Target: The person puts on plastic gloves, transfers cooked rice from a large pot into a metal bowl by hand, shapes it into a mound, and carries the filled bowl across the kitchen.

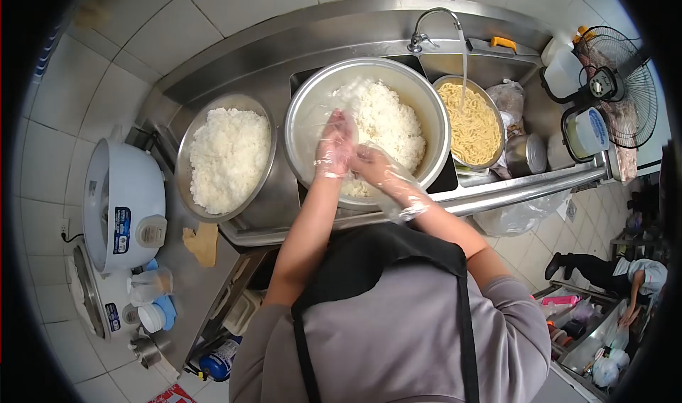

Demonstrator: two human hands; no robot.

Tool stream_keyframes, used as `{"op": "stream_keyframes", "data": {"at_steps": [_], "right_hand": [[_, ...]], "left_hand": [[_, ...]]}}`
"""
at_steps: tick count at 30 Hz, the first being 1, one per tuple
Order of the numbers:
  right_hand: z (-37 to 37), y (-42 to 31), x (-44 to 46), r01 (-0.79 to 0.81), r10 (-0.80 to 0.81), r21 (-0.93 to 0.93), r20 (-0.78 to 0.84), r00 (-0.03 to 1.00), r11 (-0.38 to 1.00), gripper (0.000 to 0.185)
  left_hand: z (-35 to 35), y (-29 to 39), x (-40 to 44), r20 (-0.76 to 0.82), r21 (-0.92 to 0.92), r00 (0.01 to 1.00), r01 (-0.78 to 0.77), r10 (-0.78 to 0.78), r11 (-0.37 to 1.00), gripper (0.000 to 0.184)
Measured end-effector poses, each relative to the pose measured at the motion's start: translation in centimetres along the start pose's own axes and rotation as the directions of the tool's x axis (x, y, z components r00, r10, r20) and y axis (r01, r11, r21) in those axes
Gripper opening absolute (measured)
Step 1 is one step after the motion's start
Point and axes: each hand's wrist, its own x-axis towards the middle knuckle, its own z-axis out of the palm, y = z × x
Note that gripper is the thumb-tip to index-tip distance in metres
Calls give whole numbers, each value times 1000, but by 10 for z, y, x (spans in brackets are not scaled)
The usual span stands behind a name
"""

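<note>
Both my hands are over a large metal pot (438, 112) that holds a mound of white rice (389, 119). My left hand (335, 145) is inside a loose clear plastic glove (312, 127), its fingers stretched out toward the far side of the pot and somewhat blurred. Against the heel of the left hand, my right hand (373, 165) has its fingers closed on the glove's plastic. Clear plastic also hangs loosely around my right wrist. To the left, a metal bowl (271, 147) is heaped with more white rice (226, 160).
Noodles (469, 122) fill a bowl right of the pot, under a faucet (419, 42) with a hose. A metal can (526, 154) and a fan (616, 83) are farther right. A rice cooker (117, 204) stands left. Another person (643, 275) bends over shelves at lower right.
</note>
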Motion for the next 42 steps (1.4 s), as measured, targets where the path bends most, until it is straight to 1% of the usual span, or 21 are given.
{"op": "stream_keyframes", "data": {"at_steps": [1,2,4,7,10,12,15,16,17,18,20,21,22,23,26,29,31,35,37,38,42], "right_hand": [[2,8,5,49,-49,-51,3,999,997,34],[4,15,9,96,-96,-101,10,995,990,34],[4,-9,1,139,-129,-223,58,990,965,32],[13,1,10,225,-217,-38,154,964,974,36],[7,-19,-2,194,-177,-482,82,981,855,45],[7,-2,8,7,15,-507,38,999,862,49],[10,39,33,-107,178,-341,182,967,934,49],[14,36,34,-229,283,-243,219,934,943,46],[20,51,39,-45,114,-297,220,969,954,40],[25,67,45,134,-58,-358,215,975,924,35],[23,68,41,299,-197,-425,267,943,854,30],[19,47,29,268,-137,-404,326,936,875,30],[26,67,34,339,-243,-252,345,907,906,30],[26,60,22,309,-231,-279,279,932,909,31],[12,47,15,237,-175,-322,211,962,916,32],[13,26,10,195,-103,-301,297,949,933,30],[0,31,17,253,-122,-323,376,919,912,29],[0,47,12,-35,68,-104,336,939,994,54],[-13,49,22,-148,286,-376,346,894,915,74],[-18,47,18,-103,246,-476,248,937,874,86],[-65,53,39,-209,304,-592,65,950,779,134]], "left_hand": [[-5,-4,0,-47,246,997,-53,66,968,40],[-24,1,4,107,384,994,-9,-35,923,47],[-30,-4,7,137,469,985,26,-101,883,68],[-27,-7,0,198,271,968,94,-151,958,86],[-17,-7,0,248,-110,959,172,-140,979,90],[-13,-6,4,231,-354,963,214,-136,910,87],[-21,-6,18,456,-476,887,311,-72,823,96],[-14,1,17,431,-305,902,171,-24,937,93],[-10,11,15,364,-213,931,51,30,976,94],[-3,17,18,302,-317,953,73,28,946,99],[20,25,22,230,-324,973,62,15,944,99],[-14,19,60,824,-235,556,156,111,959,100],[9,10,47,553,-309,830,121,75,943,99],[29,9,28,181,-337,983,47,15,940,97],[34,3,35,318,7,944,-95,88,995,91],[29,15,43,337,62,941,-52,28,997,88],[17,15,55,181,11,983,12,-14,1000,88],[-55,10,99,37,266,995,83,-97,960,88],[-73,7,85,0,578,999,28,-35,816,85],[-78,1,74,-14,709,1000,12,-3,705,83],[-99,-14,72,-125,854,988,154,-91,497,80]]}}
